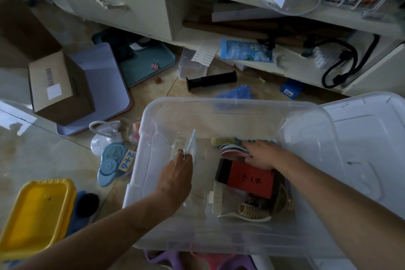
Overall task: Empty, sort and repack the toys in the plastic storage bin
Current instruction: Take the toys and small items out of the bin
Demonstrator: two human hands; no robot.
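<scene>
Down on the tiled floor [43, 149] sits the clear plastic storage bin [219, 105], its lid [361, 138] lying just beside it on the right. Both arms reach inside. The left hand [175, 173] pinches a thin pale-blue packet [190, 147], held upright on its edge. The right hand [260, 155] rests with fingers spread on a stack of flat pastel pieces [232, 151], next to a red-and-black box [245, 177]. Left of the bin lie a blue toy [111, 164] and a yellow tray [37, 215].
</scene>
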